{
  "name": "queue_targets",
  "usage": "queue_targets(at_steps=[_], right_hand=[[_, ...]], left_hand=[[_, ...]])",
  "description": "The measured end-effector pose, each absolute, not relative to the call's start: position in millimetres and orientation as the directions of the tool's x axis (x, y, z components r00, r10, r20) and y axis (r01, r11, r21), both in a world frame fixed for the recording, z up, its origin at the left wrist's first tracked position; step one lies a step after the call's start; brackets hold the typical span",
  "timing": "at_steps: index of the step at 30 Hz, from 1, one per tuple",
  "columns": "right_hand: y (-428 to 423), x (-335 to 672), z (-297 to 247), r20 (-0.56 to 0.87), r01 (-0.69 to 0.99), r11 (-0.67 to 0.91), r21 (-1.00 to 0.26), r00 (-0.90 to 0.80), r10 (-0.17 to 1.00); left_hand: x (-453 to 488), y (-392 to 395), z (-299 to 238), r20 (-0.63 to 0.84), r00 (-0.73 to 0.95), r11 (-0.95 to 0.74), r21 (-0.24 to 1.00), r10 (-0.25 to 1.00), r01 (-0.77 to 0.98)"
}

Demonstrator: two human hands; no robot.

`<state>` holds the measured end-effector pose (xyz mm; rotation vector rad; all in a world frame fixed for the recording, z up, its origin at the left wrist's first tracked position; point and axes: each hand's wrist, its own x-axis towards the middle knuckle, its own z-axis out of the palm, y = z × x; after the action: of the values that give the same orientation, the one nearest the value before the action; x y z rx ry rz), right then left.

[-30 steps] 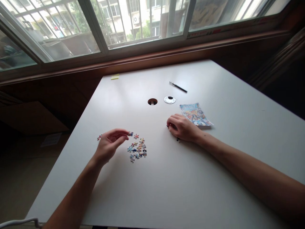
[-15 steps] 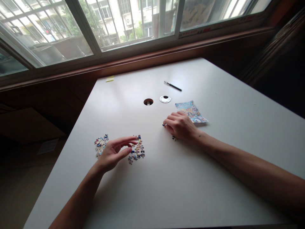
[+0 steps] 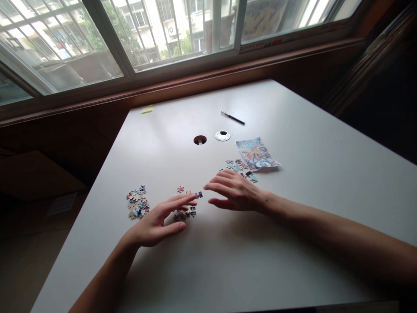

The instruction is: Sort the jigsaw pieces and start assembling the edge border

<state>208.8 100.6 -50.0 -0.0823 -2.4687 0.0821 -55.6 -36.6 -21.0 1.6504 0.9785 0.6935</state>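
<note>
My left hand (image 3: pixel 164 219) is open, its fingers stretched out over a middle group of jigsaw pieces (image 3: pixel 189 213) and hiding part of it. Just beyond its fingertips lies a dark blue puzzle piece (image 3: pixel 200 194); whether they touch it I cannot tell. Facing it from the right, my right hand (image 3: pixel 233 189) is also open, fingers apart, with nothing visible in it. Behind that hand, a second group of puzzle pieces (image 3: pixel 237 165) is spread out, partly covered by it. A third pile of pieces (image 3: pixel 138 203) lies left of my left hand.
A colourful picture sheet (image 3: pixel 258 153) lies beside the right-hand pieces. Farther back on the white table (image 3: pixel 273 261) are a black pen (image 3: pixel 233 117), a round metal cover (image 3: pixel 223 136) and an open cable hole (image 3: pixel 200 140). A yellow sticker (image 3: pixel 147 108) marks the far left corner.
My right hand has moved left and nearer to me, opening from its pinch and uncovering pieces beside the sheet. My left hand has straightened its fingers. A dark piece now lies between both hands.
</note>
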Motion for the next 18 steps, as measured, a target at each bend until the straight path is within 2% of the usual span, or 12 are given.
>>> queue_targets(at_steps=[5,9,18], right_hand=[[90.2,203.9,-49.3,0.557,-0.078,0.994,-0.073,-0.830,-0.025],[88.6,203.3,-48.6,0.565,-0.085,0.993,-0.085,-0.825,-0.022],[88.6,202.8,-50.5,0.567,-0.072,0.994,-0.079,-0.824,-0.014]], left_hand=[[-53.0,-38.4,-18.1,-0.032,0.619,-0.222,0.918,0.785,0.328],[-52.9,-38.6,-18.4,-0.019,0.639,-0.233,0.922,0.769,0.309],[-54.3,-37.6,-17.4,-0.073,0.651,-0.253,0.884,0.756,0.392]])
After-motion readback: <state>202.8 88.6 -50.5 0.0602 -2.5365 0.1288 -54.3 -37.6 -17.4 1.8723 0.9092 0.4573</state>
